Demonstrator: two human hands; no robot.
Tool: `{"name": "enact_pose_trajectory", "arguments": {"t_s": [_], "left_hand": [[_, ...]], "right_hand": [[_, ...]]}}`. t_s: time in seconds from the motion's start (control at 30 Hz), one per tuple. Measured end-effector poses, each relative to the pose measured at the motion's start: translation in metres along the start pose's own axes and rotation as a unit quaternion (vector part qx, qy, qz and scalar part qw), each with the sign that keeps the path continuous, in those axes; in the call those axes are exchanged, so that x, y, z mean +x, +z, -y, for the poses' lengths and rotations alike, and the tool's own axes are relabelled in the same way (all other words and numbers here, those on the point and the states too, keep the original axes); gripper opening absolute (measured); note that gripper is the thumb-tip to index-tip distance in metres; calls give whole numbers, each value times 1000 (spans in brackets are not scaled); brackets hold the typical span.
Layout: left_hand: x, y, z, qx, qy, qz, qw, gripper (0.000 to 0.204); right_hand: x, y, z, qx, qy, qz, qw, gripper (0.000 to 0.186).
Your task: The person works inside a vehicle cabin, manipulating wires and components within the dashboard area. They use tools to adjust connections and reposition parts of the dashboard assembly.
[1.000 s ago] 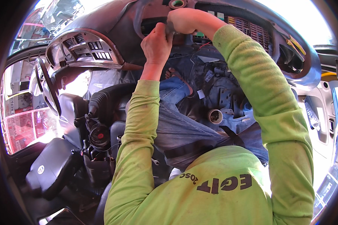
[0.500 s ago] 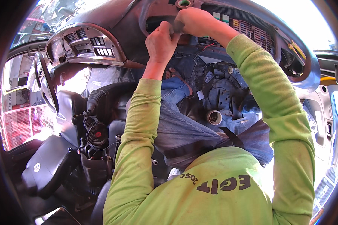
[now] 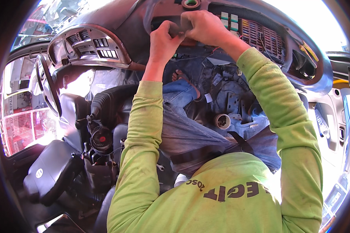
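Both my hands meet in front of an open dashboard cavity [image 3: 163, 21]. My left hand [image 3: 162, 42] is closed, thumb and fingers pinched together. Close against it, my right hand [image 3: 207, 29] also pinches, its fingertips nearly touching the left ones. Whatever sits between the fingers is too small and blurred to name. Just right of my right hand are pale green and white relays [image 3: 229, 22] and a fuse panel [image 3: 262, 37] with many rows of fuses. A thin red wire [image 3: 214, 49] hangs below that hand. A roll of tape [image 3: 191, 4] lies above it on the dash.
The instrument cluster [image 3: 91, 46] and steering wheel [image 3: 46, 85] are at left. Beside my legs stand a gear lever [image 3: 105, 101] and a small round fan [image 3: 101, 139]. A cup of small parts [image 3: 222, 122] sits between my legs. A wrench [image 3: 160, 167] lies by the seat.
My right hand has shifted slightly down, and more of the relays and fuse panel shows. My left wrist has moved a little to the left. Both hands stay pinched.
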State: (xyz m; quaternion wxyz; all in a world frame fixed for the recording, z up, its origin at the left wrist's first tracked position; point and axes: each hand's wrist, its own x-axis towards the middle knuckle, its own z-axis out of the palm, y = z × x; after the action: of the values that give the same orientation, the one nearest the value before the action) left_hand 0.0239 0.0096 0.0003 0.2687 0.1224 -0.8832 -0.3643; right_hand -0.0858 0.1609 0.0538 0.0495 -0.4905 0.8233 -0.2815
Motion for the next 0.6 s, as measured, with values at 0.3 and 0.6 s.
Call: {"name": "enact_pose_trajectory", "arguments": {"t_s": [0.3,0.6], "left_hand": [[0,1,0,8,19,-17,1000,25],[1,-2,-3,-14,14,33,999,24]], "right_hand": [[3,-6,-1,-12,-16,55,998,33],[13,2,-21,102,-25,19,994,23]]}}
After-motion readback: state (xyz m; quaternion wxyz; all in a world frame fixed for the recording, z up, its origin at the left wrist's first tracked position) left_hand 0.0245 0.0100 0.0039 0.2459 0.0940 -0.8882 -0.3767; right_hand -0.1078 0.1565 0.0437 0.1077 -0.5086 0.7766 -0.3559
